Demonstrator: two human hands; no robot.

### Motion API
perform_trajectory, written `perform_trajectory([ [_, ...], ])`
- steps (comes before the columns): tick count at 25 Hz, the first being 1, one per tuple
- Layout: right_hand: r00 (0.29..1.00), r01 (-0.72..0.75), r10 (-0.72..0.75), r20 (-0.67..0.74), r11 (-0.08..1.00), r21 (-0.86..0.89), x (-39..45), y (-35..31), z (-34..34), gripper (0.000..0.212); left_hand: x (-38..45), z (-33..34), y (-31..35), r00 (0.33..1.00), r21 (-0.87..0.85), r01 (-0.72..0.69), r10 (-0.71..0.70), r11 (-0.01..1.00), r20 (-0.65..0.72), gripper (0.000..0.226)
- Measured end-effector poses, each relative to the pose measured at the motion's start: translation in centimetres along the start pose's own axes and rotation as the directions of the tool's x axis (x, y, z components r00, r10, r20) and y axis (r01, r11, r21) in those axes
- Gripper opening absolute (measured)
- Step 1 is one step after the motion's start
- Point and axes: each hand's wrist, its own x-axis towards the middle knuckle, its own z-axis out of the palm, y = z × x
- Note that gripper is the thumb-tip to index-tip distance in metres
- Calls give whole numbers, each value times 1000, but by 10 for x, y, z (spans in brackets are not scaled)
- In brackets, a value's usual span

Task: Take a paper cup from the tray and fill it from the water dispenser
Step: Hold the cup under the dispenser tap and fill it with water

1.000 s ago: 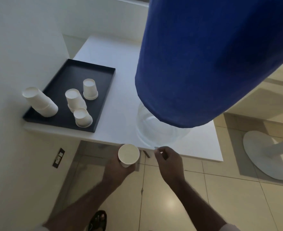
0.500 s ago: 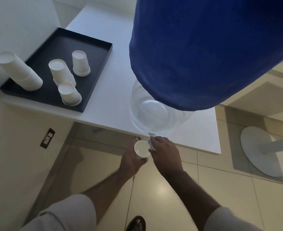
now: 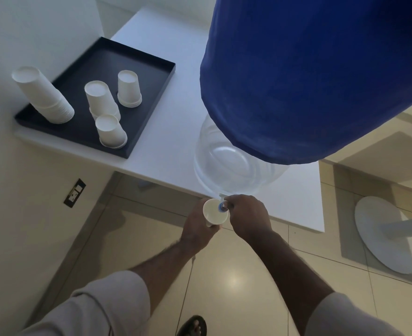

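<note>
Gripped upright in the left hand [image 3: 197, 230], a paper cup [image 3: 215, 212] is held just below the worktop [image 3: 175, 132] edge, under the tap [image 3: 222, 206] of the water dispenser [image 3: 238, 163]. Tap is pinched by right hand [image 3: 249, 215]. More cups, upside down, are seen on black tray [image 3: 139, 66] to the left w/ one tall stack [image 3: 43, 97].

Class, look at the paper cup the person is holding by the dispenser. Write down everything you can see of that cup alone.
The paper cup is plain white, with a rolled rim and a round open mouth facing up. It stands upright, off the table's front edge, above the tiled floor. The left hand grips its side from below; its base is hidden. The small blue-tipped tap, pinched by the right hand, sits over its rim. Whether any water is inside cannot be told.
</note>
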Motion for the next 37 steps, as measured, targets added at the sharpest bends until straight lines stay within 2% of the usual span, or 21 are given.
perform_trajectory([
  [17, 999, -1, 2, -32, 1000, 29, -2, 1, 4, 32, 4, 6, -6, 998, -1, -59, 59, 998, -34, 57],
  [24, 999, -6, 8, -49, 999, 51, -1, 2, 6, 30, 4, 4, -4, 997, 16, -66, 67, 998, -47, 69],
  [27, 998, -1, 4, -55, 998, 56, -2, 2, 7, 30, 4, 5, -5, 996, 9, -74, 74, 997, -52, 65],
  [37, 998, 34, -34, -51, 999, -1, 1, 3, 6, 28, 6, 5, -10, 997, 18, -75, 76, 997, -34, 64],
])
